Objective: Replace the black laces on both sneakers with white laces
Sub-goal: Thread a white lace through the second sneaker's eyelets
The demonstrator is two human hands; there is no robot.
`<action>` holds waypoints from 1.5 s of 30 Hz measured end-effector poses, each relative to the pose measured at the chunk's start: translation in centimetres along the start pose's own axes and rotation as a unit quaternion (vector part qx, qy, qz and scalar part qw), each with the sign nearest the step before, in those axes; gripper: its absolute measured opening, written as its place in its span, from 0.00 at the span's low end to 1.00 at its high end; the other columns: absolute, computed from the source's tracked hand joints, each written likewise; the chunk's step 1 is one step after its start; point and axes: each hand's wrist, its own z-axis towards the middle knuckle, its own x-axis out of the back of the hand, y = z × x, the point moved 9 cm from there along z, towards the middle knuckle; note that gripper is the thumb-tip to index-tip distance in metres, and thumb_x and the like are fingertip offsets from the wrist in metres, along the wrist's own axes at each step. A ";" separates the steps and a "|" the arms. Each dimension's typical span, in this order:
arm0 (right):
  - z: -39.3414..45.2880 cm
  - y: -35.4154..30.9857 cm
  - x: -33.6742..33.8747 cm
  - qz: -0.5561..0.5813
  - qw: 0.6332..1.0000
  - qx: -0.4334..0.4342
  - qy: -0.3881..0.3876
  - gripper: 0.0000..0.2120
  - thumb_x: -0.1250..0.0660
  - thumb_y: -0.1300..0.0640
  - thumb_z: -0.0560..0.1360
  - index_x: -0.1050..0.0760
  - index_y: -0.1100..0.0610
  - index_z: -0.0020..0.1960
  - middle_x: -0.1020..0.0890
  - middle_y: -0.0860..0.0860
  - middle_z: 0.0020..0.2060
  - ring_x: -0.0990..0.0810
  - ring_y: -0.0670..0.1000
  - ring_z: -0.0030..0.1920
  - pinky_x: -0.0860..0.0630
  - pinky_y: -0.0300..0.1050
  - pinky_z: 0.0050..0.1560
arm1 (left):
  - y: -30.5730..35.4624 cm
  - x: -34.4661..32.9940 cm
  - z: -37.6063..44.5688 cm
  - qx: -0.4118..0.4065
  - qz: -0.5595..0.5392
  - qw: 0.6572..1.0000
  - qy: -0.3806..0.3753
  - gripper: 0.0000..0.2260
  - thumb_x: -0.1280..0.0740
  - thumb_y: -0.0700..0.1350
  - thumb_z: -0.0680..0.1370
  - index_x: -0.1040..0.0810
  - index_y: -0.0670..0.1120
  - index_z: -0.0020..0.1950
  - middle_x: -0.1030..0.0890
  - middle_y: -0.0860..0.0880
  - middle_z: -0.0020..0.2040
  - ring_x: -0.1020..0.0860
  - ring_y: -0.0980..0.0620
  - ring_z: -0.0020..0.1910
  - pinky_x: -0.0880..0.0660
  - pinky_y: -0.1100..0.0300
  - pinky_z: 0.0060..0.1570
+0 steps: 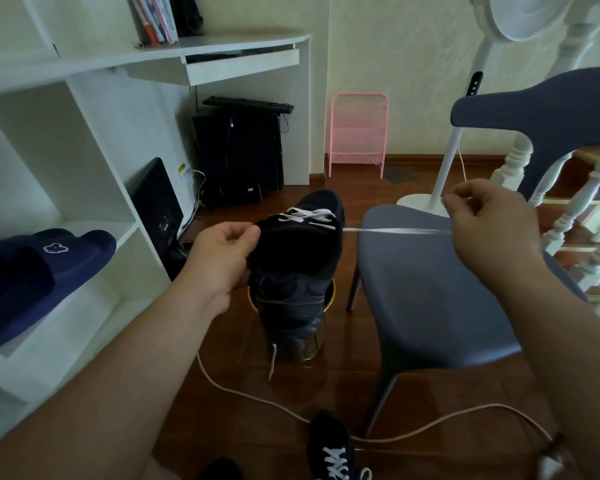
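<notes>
Sneaker in work [293, 271]: being held up over the wooden floor [326, 393], heel toward the camera, toe pointing away; apparently resting on a gold-rimmed stand [321, 337], though contact cannot be told for sure.
Left hand [222, 256]: gripping the sneaker at the left side of its collar, thumb curled over the top edge.
Right hand [489, 220]: pinching the white lace [395, 231] between thumb and fingertips, above the far edge of the grey chair seat [430, 289].
Lace position: running taut from the upper eyelets rightward to the pinch; crossing twice or so near the toe; other end [272, 362] dangling below the heel.
Handling, lace: likely being light, limp, flat and somewhat slick; best taken near the tip for threading, close to the eyelet for tightening.
Handling, sneaker: probably being light, soft in the upper, firmer at heel and sole; collar or heel looking the steadiest hold.
Second sneaker [329, 448]: lying on the floor near the bottom edge, already showing white lacing.
Progress: lower eyelets done, upper ones not yet filled.
</notes>
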 end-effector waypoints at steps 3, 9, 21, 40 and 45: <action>-0.8 -1.0 -1.8 0.042 0.998 0.002 -0.048 0.07 0.31 0.49 0.81 0.21 0.39 0.45 0.18 0.38 0.39 0.19 0.42 0.43 0.21 0.47 0.50 | -0.8 -1.0 -0.2 0.031 0.033 0.998 -0.042 0.06 0.31 0.42 0.84 0.15 0.49 0.58 0.11 0.49 0.45 0.13 0.51 0.43 0.19 0.57 0.36; -2.2 -3.6 -4.5 0.117 0.987 0.019 -0.109 0.10 0.32 0.56 0.81 0.17 0.41 0.50 0.15 0.40 0.40 0.16 0.41 0.44 0.19 0.44 0.49 | -0.9 -4.0 -2.3 0.043 0.046 0.989 -0.130 0.11 0.34 0.37 0.85 0.13 0.49 0.57 0.11 0.47 0.49 0.12 0.50 0.50 0.17 0.58 0.44; -4.3 -9.0 -6.8 0.008 0.965 0.126 -0.228 0.08 0.27 0.50 0.78 0.19 0.41 0.41 0.19 0.36 0.39 0.21 0.35 0.46 0.28 0.30 0.43 | -1.0 -7.7 -6.2 0.157 -0.071 0.969 -0.179 0.09 0.32 0.44 0.85 0.15 0.41 0.59 0.12 0.39 0.49 0.12 0.45 0.43 0.17 0.56 0.37; -5.8 -8.8 -9.4 -0.119 0.969 0.099 -0.193 0.05 0.33 0.41 0.78 0.23 0.39 0.44 0.20 0.39 0.42 0.21 0.48 0.48 0.34 0.55 0.50 | 0.7 -7.4 -6.5 0.007 -0.036 0.992 -0.124 0.04 0.29 0.39 0.83 0.16 0.44 0.55 0.11 0.46 0.44 0.11 0.50 0.42 0.19 0.64 0.36; -5.7 -8.7 -9.8 -0.114 0.969 0.085 -0.202 0.07 0.33 0.42 0.78 0.23 0.41 0.42 0.20 0.40 0.41 0.22 0.48 0.47 0.35 0.54 0.51 | 1.3 -6.9 -6.5 -0.053 -0.010 0.993 -0.108 0.04 0.28 0.41 0.82 0.16 0.49 0.56 0.11 0.49 0.46 0.12 0.51 0.45 0.18 0.64 0.39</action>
